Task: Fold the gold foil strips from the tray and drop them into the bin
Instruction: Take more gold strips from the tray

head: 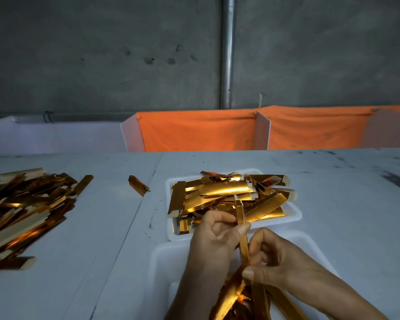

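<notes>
Head view: two hands near the bottom middle, one gold strip (pixel 243 236) pinched between them. Left hand (pixel 219 229) curled round the top part of the strip, thumb pressed on it. Right hand (pixel 270 259) pinching the lower part, just beside the left. Strip standing almost straight up and down in the frame, top end over the white tray (pixel 293 214), bottom end down by the white bin (pixel 162 255). More flat strips heaped in the tray, right above the hands. Folded gold pieces (pixel 236 299) lying in the bin, right under the hands. Probably mid-fold, with the drop spot straight below. Loose gold pile (pixel 26 204) far off at the left.
</notes>
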`<state>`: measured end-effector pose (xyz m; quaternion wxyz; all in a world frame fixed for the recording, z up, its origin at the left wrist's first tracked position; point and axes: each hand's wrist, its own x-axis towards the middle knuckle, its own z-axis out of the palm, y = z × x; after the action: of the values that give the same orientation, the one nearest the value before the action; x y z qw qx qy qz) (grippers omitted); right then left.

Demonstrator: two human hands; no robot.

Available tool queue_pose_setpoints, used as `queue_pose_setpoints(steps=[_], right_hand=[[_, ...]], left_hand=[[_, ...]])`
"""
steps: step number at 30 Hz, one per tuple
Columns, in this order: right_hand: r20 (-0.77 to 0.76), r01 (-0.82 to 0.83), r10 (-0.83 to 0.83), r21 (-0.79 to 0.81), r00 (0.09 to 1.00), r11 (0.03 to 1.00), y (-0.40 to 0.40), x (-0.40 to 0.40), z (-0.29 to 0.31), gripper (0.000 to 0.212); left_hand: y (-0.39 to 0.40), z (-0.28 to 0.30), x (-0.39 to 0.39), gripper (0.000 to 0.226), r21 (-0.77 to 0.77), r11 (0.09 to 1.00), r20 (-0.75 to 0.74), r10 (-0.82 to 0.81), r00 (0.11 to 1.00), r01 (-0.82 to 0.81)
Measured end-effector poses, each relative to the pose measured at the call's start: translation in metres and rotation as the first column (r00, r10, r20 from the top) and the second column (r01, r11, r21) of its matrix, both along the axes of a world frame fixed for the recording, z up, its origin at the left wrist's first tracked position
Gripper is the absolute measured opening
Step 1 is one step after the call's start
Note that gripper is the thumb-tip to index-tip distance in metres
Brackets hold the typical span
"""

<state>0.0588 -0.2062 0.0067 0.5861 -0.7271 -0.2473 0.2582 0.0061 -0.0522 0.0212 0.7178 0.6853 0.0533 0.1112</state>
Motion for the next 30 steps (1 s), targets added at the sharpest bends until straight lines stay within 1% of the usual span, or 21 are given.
queue_pose_setpoints(steps=[2,3,5,8,11,13,15,18,19,21,23,24,25,26,27,28,30], right_hand=[[0.024,0.064,-0.065,0.020,0.998,0.998,0.001,0.000,-0.001,0.043],[0.028,0.105,-0.106,0.050,0.994,0.993,0.001,0.000,0.000,0.040],[0.034,0.190,-0.196,0.135,0.980,0.973,-0.002,0.001,0.003,0.035],[0.008,0.268,-0.277,0.229,0.961,0.936,-0.007,0.003,0.006,0.032],[-0.110,0.289,-0.268,0.288,0.957,0.913,-0.009,0.005,0.006,0.029],[-0.180,0.291,-0.243,0.333,0.953,0.897,-0.010,0.007,0.005,0.024],[-0.213,0.296,-0.231,0.362,0.949,0.884,-0.010,0.009,0.005,0.019],[-0.232,0.312,-0.238,0.370,0.943,0.875,-0.012,0.009,0.007,0.020],[-0.222,0.318,-0.250,0.365,0.942,0.875,-0.012,0.009,0.007,0.021],[-0.141,0.338,-0.307,0.346,0.941,0.876,-0.011,0.007,0.008,0.022],[0.059,0.367,-0.400,0.296,0.915,0.882,-0.009,0.005,0.008,0.011],[0.166,0.371,-0.421,0.261,0.892,0.891,-0.008,0.003,0.007,0.007],[0.254,0.364,-0.415,0.225,0.873,0.904,-0.007,0.002,0.007,0.006],[0.310,0.350,-0.395,0.191,0.865,0.917,-0.005,0.000,0.007,0.003],[0.341,0.340,-0.374,0.158,0.862,0.927,-0.004,-0.001,0.007,0.007],[0.355,0.333,-0.358,0.132,0.864,0.934,-0.003,-0.002,0.007,0.014],[0.320,0.325,-0.344,0.113,0.882,0.939,-0.003,-0.001,0.004,0.026]], left_hand=[[0.002,-0.001,0.001,0.018,0.084,0.996,-0.036,0.023,0.999,-0.020],[0.004,-0.002,0.001,0.014,0.132,0.990,-0.049,0.047,0.998,-0.040],[0.005,-0.002,0.002,0.016,0.211,0.976,-0.048,0.059,0.997,-0.048],[-0.001,-0.001,-0.001,0.024,0.319,0.947,-0.046,-0.012,0.999,0.026],[-0.005,-0.002,0.000,0.032,0.448,0.891,-0.036,-0.065,0.997,0.074],[-0.007,-0.003,0.000,0.030,0.478,0.872,-0.012,-0.111,0.994,0.103],[-0.010,-0.001,-0.002,0.026,0.499,0.854,-0.011,-0.161,0.987,0.146],[-0.010,-0.005,0.000,0.065,0.595,0.790,-0.006,-0.180,0.984,0.149],[-0.010,-0.006,0.001,0.069,0.621,0.772,0.005,-0.179,0.984,0.138],[-0.011,-0.008,0.003,0.064,0.683,0.722,0.034,-0.177,0.984,0.107],[-0.011,-0.011,0.006,0.059,0.742,0.669,0.049,-0.135,0.990,0.054],[-0.011,-0.014,0.008,0.058,0.755,0.655,0.068,-0.100,0.993,0.014],[-0.011,-0.016,0.009,0.057,0.762,0.647,0.092,-0.075,0.993,-0.022],[-0.011,-0.017,0.010,0.055,0.774,0.631,0.113,-0.066,0.991,-0.046],[-0.011,-0.019,0.009,0.054,0.790,0.608,0.138,-0.063,0.988,-0.071],[-0.011,-0.020,0.009,0.052,0.803,0.589,0.164,-0.062,0.984,-0.097],[-0.011,-0.023,0.010,0.050,0.819,0.560,0.192,-0.066,0.979,-0.123]])
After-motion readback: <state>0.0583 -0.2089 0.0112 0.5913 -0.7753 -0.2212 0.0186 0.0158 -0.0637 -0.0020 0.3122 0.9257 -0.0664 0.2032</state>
